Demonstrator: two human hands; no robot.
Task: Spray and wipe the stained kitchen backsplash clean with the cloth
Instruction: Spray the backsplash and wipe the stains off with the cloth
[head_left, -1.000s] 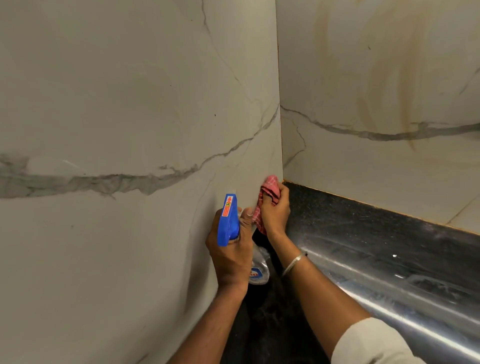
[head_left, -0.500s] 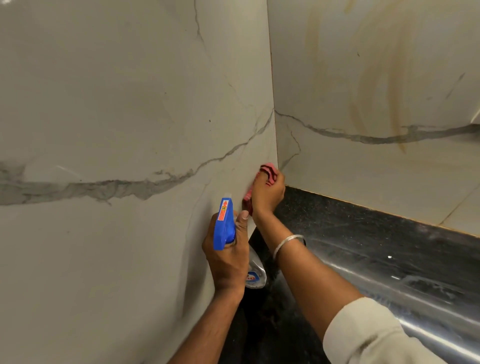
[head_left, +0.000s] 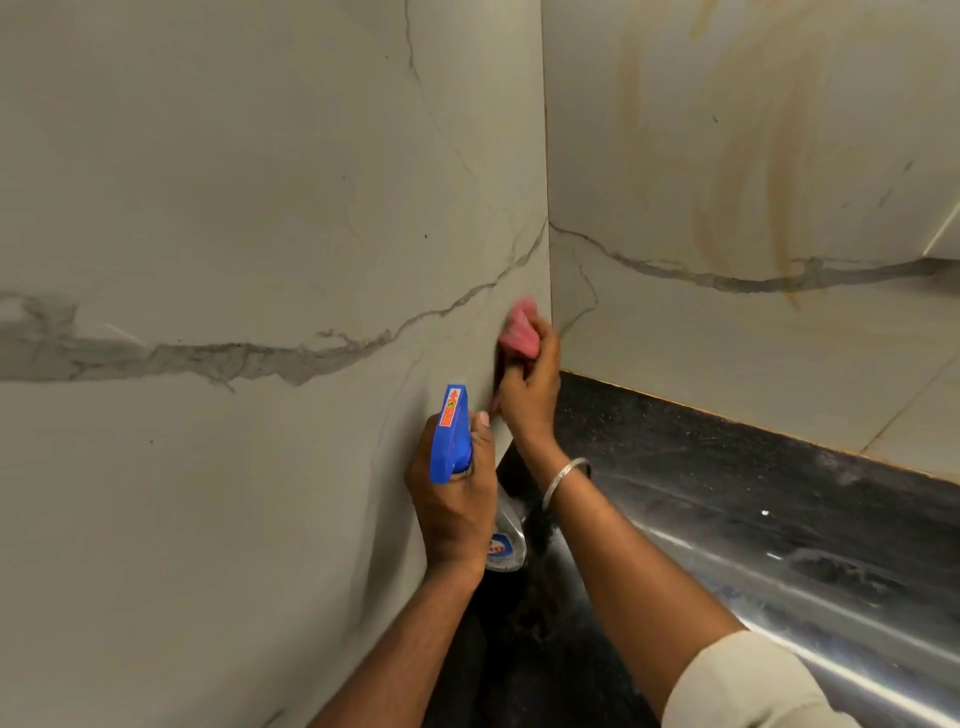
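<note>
The marble-look backsplash forms a corner: a left wall panel (head_left: 234, 208) and a back panel (head_left: 727, 364). Brownish streaky stains (head_left: 769, 171) cover the upper back panel. My right hand (head_left: 527, 395) presses a bunched red cloth (head_left: 519, 332) against the left panel, just beside the corner seam and above the counter. The cloth is motion-blurred. My left hand (head_left: 452, 499) grips a spray bottle with a blue trigger head (head_left: 451, 434) and a clear body, held upright near the left panel, below the cloth.
A glossy black stone counter (head_left: 753, 519) runs along the foot of the back panel toward the right. A metal bangle (head_left: 563, 480) sits on my right wrist, and a pale sleeve (head_left: 743, 686) covers the forearm at bottom right.
My right hand has slid the cloth upward along the left panel near the corner, away from the counter edge. The left hand with the bottle has held nearly still.
</note>
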